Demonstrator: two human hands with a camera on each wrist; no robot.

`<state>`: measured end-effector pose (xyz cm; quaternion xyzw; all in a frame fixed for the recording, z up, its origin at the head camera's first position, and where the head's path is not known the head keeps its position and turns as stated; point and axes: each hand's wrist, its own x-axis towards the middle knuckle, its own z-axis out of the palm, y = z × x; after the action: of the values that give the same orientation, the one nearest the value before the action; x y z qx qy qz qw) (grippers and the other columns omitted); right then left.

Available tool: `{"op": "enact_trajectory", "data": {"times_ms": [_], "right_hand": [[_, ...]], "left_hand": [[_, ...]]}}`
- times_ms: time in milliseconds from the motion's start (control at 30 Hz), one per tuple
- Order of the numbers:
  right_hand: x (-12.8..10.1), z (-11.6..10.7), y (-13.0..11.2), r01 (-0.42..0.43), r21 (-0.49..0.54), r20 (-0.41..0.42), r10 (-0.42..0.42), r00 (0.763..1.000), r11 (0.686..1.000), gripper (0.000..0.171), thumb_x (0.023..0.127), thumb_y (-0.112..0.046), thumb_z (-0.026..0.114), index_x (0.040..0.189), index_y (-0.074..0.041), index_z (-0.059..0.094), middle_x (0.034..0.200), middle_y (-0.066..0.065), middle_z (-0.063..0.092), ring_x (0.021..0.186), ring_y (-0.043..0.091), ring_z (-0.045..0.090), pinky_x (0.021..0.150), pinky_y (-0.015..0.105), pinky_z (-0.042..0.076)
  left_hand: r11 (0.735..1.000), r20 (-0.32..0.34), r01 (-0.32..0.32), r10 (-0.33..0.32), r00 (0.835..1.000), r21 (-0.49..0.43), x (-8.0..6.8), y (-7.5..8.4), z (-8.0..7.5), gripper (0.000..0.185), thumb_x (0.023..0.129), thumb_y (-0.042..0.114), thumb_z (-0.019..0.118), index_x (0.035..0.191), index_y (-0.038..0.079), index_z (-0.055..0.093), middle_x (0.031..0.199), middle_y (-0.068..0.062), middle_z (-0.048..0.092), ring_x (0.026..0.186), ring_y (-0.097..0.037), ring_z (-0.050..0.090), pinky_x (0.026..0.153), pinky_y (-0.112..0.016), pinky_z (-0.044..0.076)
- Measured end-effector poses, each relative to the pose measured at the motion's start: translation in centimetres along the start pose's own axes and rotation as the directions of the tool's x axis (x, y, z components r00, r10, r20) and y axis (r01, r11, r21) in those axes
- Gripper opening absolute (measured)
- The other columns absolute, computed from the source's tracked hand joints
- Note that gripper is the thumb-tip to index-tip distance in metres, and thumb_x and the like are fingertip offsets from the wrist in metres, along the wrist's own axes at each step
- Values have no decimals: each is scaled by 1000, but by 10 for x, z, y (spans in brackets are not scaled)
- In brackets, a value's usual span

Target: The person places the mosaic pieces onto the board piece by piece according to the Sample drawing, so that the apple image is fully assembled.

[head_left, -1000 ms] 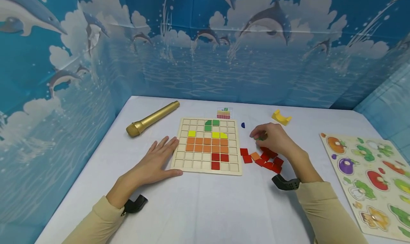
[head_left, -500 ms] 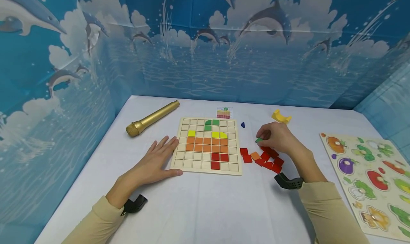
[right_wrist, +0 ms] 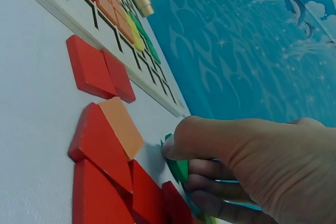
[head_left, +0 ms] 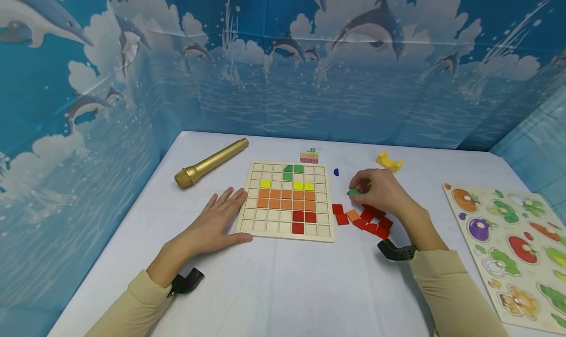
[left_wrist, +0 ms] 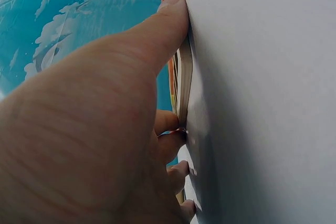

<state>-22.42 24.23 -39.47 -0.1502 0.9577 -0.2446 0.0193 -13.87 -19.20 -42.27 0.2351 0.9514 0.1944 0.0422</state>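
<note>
My right hand [head_left: 381, 189] pinches a small green tile [right_wrist: 177, 162] between thumb and fingers, just behind a heap of red tiles [head_left: 372, 220]. A single orange tile [right_wrist: 122, 124] lies among the red ones. My left hand [head_left: 215, 225] lies flat with fingers spread, its thumb and fingertips at the left edge of the wooden grid board [head_left: 269, 227]. Set in the board are green, yellow, orange and red pieces; two full orange rows [head_left: 286, 199] cross its middle, and three red squares [head_left: 298, 228] sit lower right.
Behind the board lies a small pattern card [head_left: 311, 155], with a dark blue half-round piece [head_left: 336, 172] to its right. A gold microphone [head_left: 212, 163] rests at the back left. Farther right are a yellow curved piece [head_left: 389, 161] and a vegetable puzzle board [head_left: 508, 248].
My right hand shifts slightly right, then back left, keeping the green tile, which shows more clearly now. The left hand stays in place at the board.
</note>
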Motion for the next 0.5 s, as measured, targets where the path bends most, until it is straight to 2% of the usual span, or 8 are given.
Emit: {"op": "enact_trajectory", "data": {"times_ms": [200,500], "right_hand": [[11,4,-12,81,33,-6,-81,997,996,24,82,-18,89,101,-10,77,87,2,71,84,20,62,78,33,56],[51,16,-46,184,49,9,-184,983,982,18,83,-13,87,97,-8,78,88,5,72,82,20,63,77,35,56]], "left_hand": [[1000,4,4,-4,1000,-10,0,-1,-1,105,92,63,72,168,9,25,176,-10,22,165,-37,9,131,-62,7],[1000,0,5,-5,1000,-15,0,0,1,106,92,64,72,168,9,24,176,-8,22,165,-36,9,132,-62,6]]}}
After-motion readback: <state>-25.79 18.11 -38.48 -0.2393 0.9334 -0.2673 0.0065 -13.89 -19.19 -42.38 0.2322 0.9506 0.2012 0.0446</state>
